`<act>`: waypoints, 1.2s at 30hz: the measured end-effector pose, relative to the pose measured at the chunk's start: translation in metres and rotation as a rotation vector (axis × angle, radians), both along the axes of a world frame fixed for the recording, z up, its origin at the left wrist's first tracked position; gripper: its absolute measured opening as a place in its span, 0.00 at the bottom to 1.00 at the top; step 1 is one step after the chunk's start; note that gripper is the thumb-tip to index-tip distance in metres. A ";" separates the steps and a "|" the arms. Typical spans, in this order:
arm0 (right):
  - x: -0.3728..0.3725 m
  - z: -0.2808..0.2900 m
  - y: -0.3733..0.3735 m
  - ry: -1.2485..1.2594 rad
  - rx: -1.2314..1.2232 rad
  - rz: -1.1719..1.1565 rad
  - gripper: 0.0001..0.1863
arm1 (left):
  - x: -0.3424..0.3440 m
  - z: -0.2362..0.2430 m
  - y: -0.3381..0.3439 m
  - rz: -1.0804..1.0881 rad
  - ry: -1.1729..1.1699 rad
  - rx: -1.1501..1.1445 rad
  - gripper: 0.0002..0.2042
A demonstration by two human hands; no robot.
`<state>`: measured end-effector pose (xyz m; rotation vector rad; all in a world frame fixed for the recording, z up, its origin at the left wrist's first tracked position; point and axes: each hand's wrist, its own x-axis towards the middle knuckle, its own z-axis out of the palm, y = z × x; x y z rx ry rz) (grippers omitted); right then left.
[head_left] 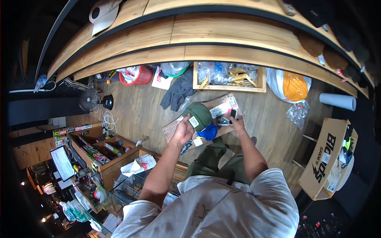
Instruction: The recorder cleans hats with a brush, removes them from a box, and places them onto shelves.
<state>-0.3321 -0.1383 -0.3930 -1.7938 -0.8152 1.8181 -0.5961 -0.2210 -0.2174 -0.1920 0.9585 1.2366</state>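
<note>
My left hand (182,131) grips a dark green beanie (201,114) by its left edge, thumb beside the white label on its front. Closed around a small black, block-shaped object (233,114) is my right hand (238,124); the object is too small to name surely. Both hands are over a wooden board (171,129) with stickers and printed pieces on it. A blue cloth item (208,132), possibly a cap, lies below the beanie, partly covered by it. Next to it is a white tag (197,141).
Wooden shelves (222,29) span the far side. Beneath them stand a red basket (137,76), a wooden crate (230,88) of packaging and a white-and-orange bag (295,85). Dark cloth (177,93) lies on the floor. A cardboard box (323,158) is at right, a glass counter (129,190) at left.
</note>
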 end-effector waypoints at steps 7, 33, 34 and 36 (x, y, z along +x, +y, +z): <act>0.028 0.185 -0.003 0.027 0.204 0.040 0.31 | 0.067 0.038 0.041 -0.135 -0.058 0.147 0.23; 0.353 0.393 -0.034 -0.637 1.142 -0.052 0.21 | 0.442 0.182 0.100 -0.826 -0.117 0.590 0.24; 0.373 0.373 -0.026 -0.730 1.110 -0.133 0.21 | 0.449 0.193 0.098 -0.839 -0.101 0.570 0.24; 0.409 0.364 -0.022 -0.839 0.976 -0.332 0.19 | 0.453 0.198 0.096 -0.825 -0.076 0.545 0.23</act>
